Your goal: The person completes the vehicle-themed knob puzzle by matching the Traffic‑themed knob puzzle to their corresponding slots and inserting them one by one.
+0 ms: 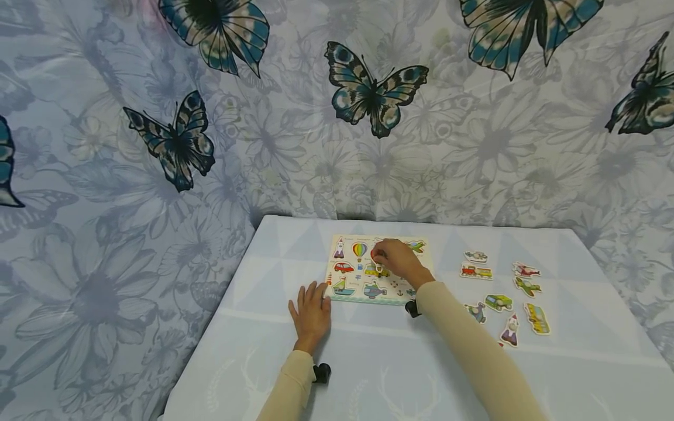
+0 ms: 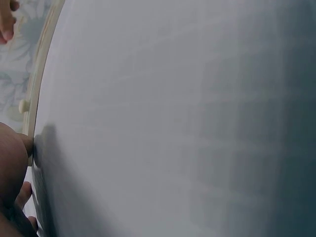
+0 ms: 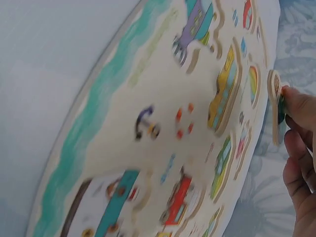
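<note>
A wooden picture puzzle board (image 1: 354,299) lies at the table's far side, with vehicle pictures such as a balloon (image 1: 360,249), a red car (image 1: 344,267) and a sailboat (image 1: 343,287). Above its middle, my right hand (image 1: 400,259) pinches a thin wooden puzzle piece (image 3: 273,111) between thumb and fingers. That piece shows nearly edge-on in the right wrist view; its picture cannot be made out. My left hand (image 1: 312,316) rests on the table with fingers spread, at the board's near left corner. In the left wrist view its thumb (image 2: 27,143) is against the board's edge.
Loose puzzle pieces lie right of the board: a train (image 1: 476,272), a helicopter (image 1: 526,269), an airplane (image 1: 528,287), a green car (image 1: 498,302), a yellow vehicle (image 1: 537,318), a rocket (image 1: 509,331) and others. Butterfly-patterned cloth (image 1: 295,146) hangs behind the table.
</note>
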The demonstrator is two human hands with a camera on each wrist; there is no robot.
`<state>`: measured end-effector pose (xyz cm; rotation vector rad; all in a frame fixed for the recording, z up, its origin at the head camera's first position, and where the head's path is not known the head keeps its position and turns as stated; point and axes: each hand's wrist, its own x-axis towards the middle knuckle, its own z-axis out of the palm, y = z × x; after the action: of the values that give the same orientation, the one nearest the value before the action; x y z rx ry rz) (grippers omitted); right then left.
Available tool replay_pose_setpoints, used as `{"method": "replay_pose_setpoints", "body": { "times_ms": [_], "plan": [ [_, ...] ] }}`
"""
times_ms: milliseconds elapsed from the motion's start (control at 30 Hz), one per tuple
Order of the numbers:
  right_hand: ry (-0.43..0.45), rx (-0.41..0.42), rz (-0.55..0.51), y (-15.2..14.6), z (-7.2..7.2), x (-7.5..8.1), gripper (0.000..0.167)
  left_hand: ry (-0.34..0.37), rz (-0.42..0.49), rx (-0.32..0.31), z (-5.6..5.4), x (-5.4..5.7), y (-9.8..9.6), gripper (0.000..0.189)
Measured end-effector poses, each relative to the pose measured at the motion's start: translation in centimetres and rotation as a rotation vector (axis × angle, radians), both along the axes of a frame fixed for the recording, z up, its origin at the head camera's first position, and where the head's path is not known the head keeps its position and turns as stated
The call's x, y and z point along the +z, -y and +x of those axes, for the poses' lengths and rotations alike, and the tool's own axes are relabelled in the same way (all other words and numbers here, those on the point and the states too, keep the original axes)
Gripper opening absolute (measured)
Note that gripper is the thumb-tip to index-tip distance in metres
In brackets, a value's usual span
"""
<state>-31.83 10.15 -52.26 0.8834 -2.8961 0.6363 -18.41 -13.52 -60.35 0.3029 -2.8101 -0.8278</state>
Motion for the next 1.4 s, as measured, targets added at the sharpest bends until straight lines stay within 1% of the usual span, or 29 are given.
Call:
{"method": "replay_pose_setpoints", "body": {
  "times_ms": [167, 267, 367, 533, 700, 867, 1000, 1167, 1267, 1333, 1400],
  "plan": [
    [0.006, -0.046, -0.046, 1.8, -0.5, 0.1, 0.005, -0.005, -0.002, -0.005, 0.1, 0.3, -0.1, 0.038],
    [0.027, -0.085, -0.066, 2.6, -0.5, 0.3, 0.005, 0.006, -0.014, 0.001, 0.1, 0.4, -0.1, 0.038],
    [0.039, -0.104, -0.09, 3.3, -0.5, 0.2, 0.004, 0.006, -0.019, 0.008, 0.1, 0.5, -0.1, 0.038],
    [0.064, -0.138, -0.171, 3.9, -0.3, -0.2, 0.005, 0.01, -0.022, 0.005, 0.2, 0.5, -0.1, 0.038],
    [0.091, -0.169, -0.249, 4.5, 0.1, -0.2, 0.003, 0.015, -0.022, 0.005, 0.3, 0.7, -0.1, 0.038],
    [0.095, -0.219, -0.284, 5.0, 0.0, -0.6, 0.008, 0.022, -0.022, 0.006, 0.2, 0.7, -0.1, 0.038],
    [0.127, -0.26, -0.33, 5.2, -0.4, -1.3, 0.014, 0.027, -0.026, 0.002, 0.3, 0.7, -0.1, 0.038],
    [0.181, -0.243, -0.393, 5.2, -0.7, -1.6, 0.022, -0.001, -0.026, -0.004, 0.3, 0.6, 0.0, 0.037],
    [0.215, -0.223, -0.41, 5.2, -0.8, -1.6, 0.026, -0.024, -0.019, -0.005, 0.3, 0.6, 0.0, 0.036],
    [0.228, -0.212, -0.404, 5.2, -0.8, -1.5, 0.028, -0.021, -0.016, -0.004, 0.3, 0.6, 0.0, 0.036],
    [0.23, -0.203, -0.373, 5.3, -1.0, -1.5, 0.03, -0.017, -0.01, -0.003, 0.2, 0.7, 0.0, 0.036]
  ]
}}
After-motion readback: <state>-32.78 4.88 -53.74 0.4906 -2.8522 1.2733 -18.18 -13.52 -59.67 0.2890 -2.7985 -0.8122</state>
